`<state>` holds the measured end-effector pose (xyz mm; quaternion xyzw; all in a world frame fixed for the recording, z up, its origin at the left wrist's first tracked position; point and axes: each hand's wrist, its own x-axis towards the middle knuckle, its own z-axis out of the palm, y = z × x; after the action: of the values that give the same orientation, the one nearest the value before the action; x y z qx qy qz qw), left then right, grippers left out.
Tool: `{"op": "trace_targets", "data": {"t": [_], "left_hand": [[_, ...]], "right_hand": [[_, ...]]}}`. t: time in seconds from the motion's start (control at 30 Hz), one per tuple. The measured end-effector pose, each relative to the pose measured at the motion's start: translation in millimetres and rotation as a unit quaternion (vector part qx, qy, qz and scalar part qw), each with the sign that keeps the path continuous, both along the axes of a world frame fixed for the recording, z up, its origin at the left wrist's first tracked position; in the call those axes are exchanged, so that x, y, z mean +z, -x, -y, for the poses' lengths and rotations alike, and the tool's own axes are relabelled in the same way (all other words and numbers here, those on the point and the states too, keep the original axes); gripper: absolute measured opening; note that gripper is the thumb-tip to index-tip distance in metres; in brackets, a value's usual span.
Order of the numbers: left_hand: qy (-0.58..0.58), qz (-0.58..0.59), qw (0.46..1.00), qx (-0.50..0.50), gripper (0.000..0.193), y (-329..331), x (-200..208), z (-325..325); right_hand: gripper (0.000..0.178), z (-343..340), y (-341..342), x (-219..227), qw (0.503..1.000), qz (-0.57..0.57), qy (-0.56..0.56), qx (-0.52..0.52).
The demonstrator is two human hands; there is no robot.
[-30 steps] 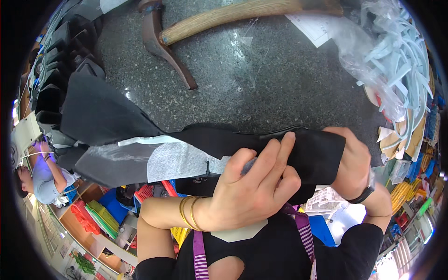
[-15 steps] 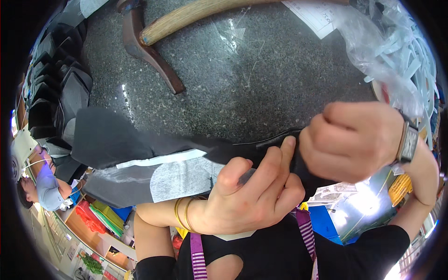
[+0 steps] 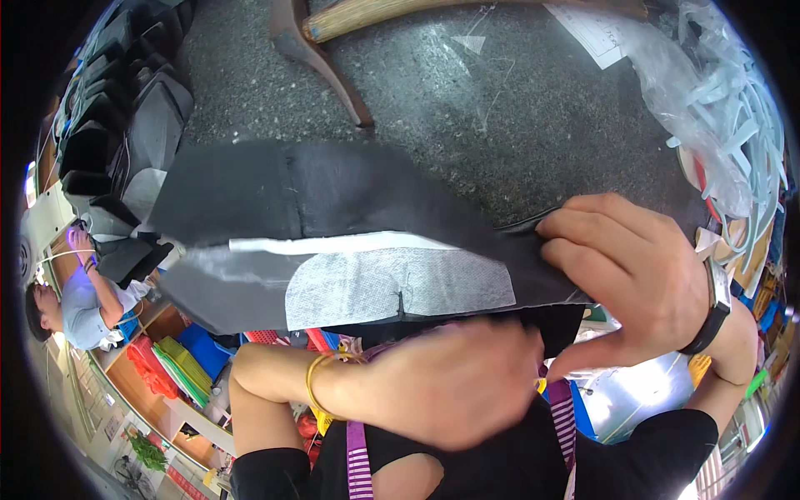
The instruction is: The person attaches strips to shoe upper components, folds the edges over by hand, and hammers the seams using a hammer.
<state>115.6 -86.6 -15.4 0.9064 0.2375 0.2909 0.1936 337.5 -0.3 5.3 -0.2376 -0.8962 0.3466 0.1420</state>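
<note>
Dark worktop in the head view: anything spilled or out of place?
At its right side, pale blue strips lie in a loose tangle with crumpled clear plastic, which looks untidy. No spill shows.

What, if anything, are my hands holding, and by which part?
Your right hand holds the black piece by its right end. Your left hand is blurred near its lower edge; whether it grips cannot be told.

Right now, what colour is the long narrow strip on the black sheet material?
The long narrow strip is white; head view.
</note>
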Motion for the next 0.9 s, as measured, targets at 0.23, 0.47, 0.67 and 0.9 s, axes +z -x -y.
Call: {"op": "trace_targets", "data": {"t": [0.23, 0.47, 0.67, 0.9], "left_hand": [[-0.035, -0.229, 0.968, 0.101, 0.034, 9, -5, -5], [-0.028, -0.295, 0.944, 0.142, 0.026, -6, 6, -1], [0.046, -0.263, 0.964, -0.002, 0.04, 36, 13, -26], [-0.067, -0.346, 0.935, -0.029, 0.037, 89, 41, -67]], "right_hand": [[0.028, -15, 6, 10, 0.991, 0.105, 0.043, -0.072], [0.021, -21, 10, -4, 0.994, -0.011, 0.111, -0.011], [0.014, -8, 8, -10, 0.994, 0.007, -0.067, 0.083], [0.019, 9, 38, 7, 0.998, 0.055, -0.042, 0.008]]}}
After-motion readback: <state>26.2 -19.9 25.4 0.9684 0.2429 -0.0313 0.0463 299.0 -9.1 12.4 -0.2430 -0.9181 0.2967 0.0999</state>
